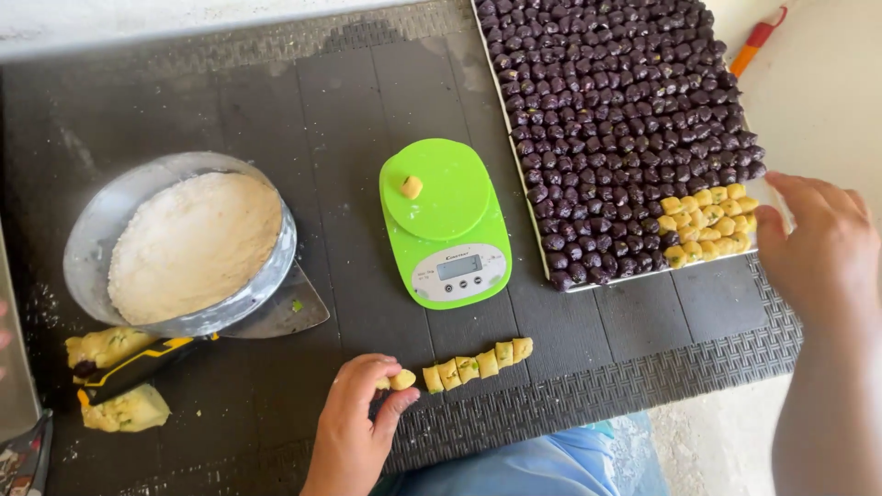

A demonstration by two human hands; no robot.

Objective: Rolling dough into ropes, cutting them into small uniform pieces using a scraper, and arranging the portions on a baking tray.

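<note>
My left hand pinches a small yellow dough piece at the left end of a row of cut yellow dough pieces on the dark mat. My right hand hovers with fingers spread by the right edge of a metal tray, next to a cluster of yellow dough balls at its near right corner. Several dark purple balls fill most of the tray. One yellow piece sits on the green kitchen scale.
A round metal bowl of white flour stands at the left with a metal scraper blade under it. Yellow dough lumps and a yellow-and-black handle lie near the left front. An orange-handled tool lies at the far right.
</note>
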